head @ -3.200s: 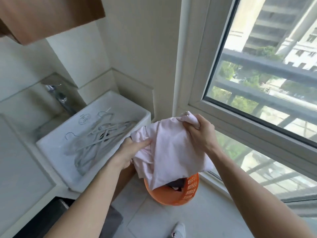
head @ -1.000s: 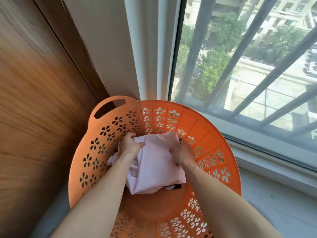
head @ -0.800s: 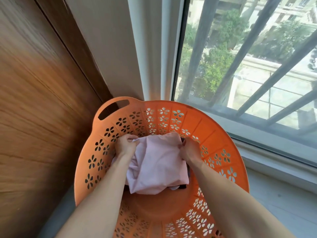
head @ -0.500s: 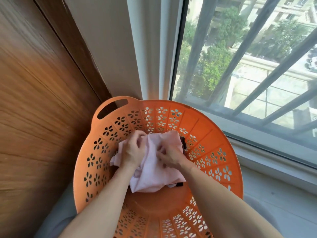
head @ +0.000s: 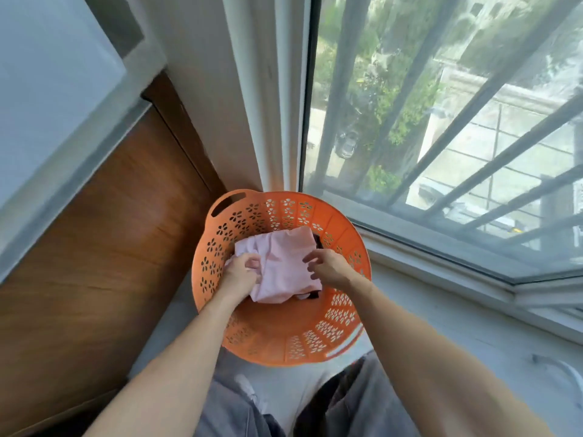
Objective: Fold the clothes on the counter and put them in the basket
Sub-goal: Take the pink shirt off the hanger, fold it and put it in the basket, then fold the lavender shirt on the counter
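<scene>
Clothes seen from the head camera number at least two: the pink garment (head: 285, 263) lies folded inside the basket (head: 277, 339), on top of a dark garment (head: 318, 242) whose edges peek out beside it. The left hand (head: 241, 274) pinches a fold at the pink garment's left edge, fingers curled round the cloth. The right hand (head: 329, 268) hangs just over the right edge with fingers loosely bent and spread, holding nothing as far as I can see. So this piece looks folded and delivered; only letting go and perhaps a last tidy remain for it. The counter is out of view, so whether more clothes wait there cannot be told.
</scene>
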A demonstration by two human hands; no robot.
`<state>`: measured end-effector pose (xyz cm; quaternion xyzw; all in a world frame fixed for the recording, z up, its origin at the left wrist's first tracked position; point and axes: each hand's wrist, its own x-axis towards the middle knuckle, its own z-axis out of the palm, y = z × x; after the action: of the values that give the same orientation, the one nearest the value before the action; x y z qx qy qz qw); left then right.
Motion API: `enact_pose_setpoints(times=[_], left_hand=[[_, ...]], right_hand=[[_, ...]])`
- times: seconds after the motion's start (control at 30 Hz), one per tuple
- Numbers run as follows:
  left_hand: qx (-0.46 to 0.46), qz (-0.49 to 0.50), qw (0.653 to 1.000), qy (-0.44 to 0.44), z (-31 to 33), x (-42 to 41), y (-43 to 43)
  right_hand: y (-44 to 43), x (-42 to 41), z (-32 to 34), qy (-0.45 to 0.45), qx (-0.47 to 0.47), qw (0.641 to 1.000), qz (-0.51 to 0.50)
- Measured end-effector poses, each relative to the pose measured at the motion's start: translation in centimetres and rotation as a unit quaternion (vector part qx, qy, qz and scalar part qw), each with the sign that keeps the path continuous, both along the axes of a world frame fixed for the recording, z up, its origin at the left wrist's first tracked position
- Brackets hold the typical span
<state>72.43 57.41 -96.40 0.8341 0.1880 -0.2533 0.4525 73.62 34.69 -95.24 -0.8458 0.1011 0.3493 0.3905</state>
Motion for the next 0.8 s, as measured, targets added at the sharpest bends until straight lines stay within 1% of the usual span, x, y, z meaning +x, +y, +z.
enact_pose_setpoints(times=[0.03,0.13,0.27,0.33,0.47,0.57,0.67,0.8], left_hand=[[-0.015,0.024,1.0,-0.004,4.5,-1.0,-0.2],[0.001,0.055,0.998,-0.025,16.6,-3.8,-0.8],[0.024,0.04,0.998,-0.041,29.5,-7.0,-1.0],[0.017,0.03,0.997,-0.062,36.6,-8.3,-2.3],[-0.029,0.041,0.99,-0.135,49.4,-11.1,-6.5],[-0.051,0.022,0.985,-0.163,55.1,-13.6,-9.6],[-0.1,0.002,0.977,-0.19,60.5,-18.9,-13.9],[-0.151,-0.035,0.96,-0.234,64.7,-26.0,-19.9]], right_hand=[[-0.9,-1.0,4.0,-0.004,0.011,1.0,-0.023],[-2.8,-3.7,15.2,-0.015,0.044,0.994,-0.098],[-4.8,-6.2,28.8,-0.038,0.071,0.99,-0.114],[-5.6,-6.9,35.3,-0.085,0.073,0.987,-0.115],[-7.5,-9.4,47.1,-0.198,0.09,0.968,-0.128],[-8.8,-12.2,52.5,-0.257,0.112,0.952,-0.124],[-11.4,-18.6,58.0,-0.312,0.131,0.931,-0.139],[-14.9,-28.1,63.2,-0.361,0.148,0.909,-0.146]])
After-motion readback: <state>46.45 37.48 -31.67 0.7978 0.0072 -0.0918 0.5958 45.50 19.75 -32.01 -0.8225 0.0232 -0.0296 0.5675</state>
